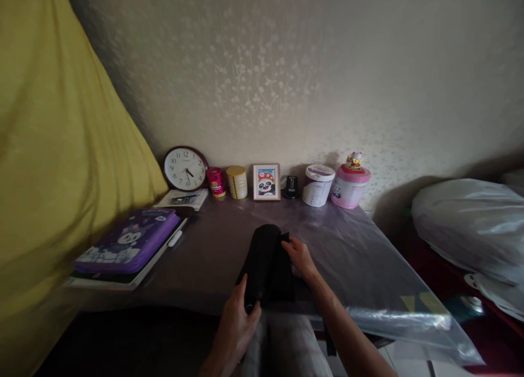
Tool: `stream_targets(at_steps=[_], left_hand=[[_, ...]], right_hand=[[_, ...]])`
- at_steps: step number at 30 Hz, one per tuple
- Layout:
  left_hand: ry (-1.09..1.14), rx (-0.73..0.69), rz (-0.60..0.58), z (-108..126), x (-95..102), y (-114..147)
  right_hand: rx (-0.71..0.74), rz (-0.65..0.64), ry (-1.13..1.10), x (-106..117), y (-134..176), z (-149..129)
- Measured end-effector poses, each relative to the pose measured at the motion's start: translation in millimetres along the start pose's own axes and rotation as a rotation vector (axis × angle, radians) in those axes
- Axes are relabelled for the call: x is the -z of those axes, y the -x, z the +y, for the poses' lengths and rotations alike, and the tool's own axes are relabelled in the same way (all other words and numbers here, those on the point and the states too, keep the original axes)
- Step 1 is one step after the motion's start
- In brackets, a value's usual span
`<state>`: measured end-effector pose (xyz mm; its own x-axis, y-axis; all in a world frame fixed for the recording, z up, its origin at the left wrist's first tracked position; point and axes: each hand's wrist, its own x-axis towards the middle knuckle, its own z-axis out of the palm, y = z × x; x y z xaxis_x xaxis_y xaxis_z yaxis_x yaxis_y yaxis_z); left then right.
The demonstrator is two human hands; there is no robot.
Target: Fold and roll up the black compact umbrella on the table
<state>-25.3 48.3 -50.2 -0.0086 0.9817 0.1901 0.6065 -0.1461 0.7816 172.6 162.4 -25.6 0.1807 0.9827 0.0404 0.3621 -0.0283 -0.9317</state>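
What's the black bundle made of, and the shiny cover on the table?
The black bundle looks like matte cloth, perhaps: it's dull with hardly any shine, but too dark to show a weave. The shiny cover seems glossy plastic: it glints, wrinkles and looks see-through.

one black bundle (262, 257), four canisters (318, 189)

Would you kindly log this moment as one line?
left hand: holds black fabric roll, near end; right hand: holds black flap; surface: plastic-covered table

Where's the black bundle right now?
In the head view, the black bundle is at lower centre, by the table's near edge, with the left hand at its near end and the right hand at its right side.
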Motion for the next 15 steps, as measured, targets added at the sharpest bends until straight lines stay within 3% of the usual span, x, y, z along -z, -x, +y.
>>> stream_targets(at_steps=[10, 15], left_hand=[[-0.076, -0.012, -0.060, 4, -2.1, 1], [-0.069, -0.034, -0.074, 1, -2.4, 3]], right_hand=[[-0.085, -0.165, -0.183, -30, -1, -41], [-0.070, -0.195, -0.196, -42, 1, -47]])
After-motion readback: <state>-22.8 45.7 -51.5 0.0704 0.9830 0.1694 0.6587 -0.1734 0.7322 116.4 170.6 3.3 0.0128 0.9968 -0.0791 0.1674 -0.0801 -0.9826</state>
